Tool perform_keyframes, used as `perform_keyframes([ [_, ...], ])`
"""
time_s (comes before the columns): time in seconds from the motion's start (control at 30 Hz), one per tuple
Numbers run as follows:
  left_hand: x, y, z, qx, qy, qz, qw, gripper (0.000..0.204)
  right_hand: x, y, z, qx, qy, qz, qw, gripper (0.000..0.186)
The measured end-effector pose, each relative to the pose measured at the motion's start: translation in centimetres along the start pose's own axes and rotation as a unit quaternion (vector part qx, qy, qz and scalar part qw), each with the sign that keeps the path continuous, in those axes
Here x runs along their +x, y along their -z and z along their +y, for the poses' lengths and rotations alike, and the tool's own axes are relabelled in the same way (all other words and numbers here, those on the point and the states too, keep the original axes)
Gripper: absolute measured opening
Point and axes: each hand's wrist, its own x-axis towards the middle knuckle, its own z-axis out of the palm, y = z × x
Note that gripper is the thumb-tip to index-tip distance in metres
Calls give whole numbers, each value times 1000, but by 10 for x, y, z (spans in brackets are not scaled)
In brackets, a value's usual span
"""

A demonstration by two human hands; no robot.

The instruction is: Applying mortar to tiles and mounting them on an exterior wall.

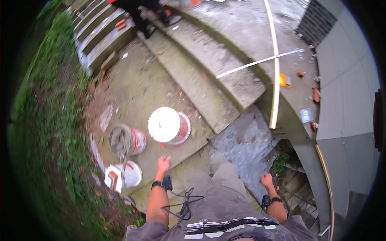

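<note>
My left hand (163, 164) hangs with its fingers curled in, nothing showing in them. Nearest to it stands a bucket with a bright white top (164, 123), seeming to sit on another white and red bucket (185, 129). Left of these is a bucket of grey mortar (121, 140). Closer to me, a float with an orange-brown handle (114, 179) lies at the edge of a white bucket (133, 174). My right hand (266, 180) is closed in a fist above the grey concrete, apart from any tool.
Concrete steps (197, 76) rise ahead, with a long wooden strip (275, 76) and a pale straight bar (259, 63) across them. Another person's legs (142, 18) stand at the far left. Right of me, a gap with broken masonry (295, 182) drops beside the wall. Grass (52, 132) borders the left.
</note>
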Motion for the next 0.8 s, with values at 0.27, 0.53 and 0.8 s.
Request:
perform_keyframes([
  [0.27, -34, 65, 12, -116, 293, -2, 949, 20, 154, 147, -231, 119, -37, 34, 992, 30],
  [0.53, 138, 54, 67, 210, 77, -125, 967, 36, 250, 174, -272, -25, 21, -41, 999, 33],
  [0.8, 311, 54, 472, -94, 14, 2, 995, 26, 245, 376, -368, -120, -83, -61, 987, 36],
])
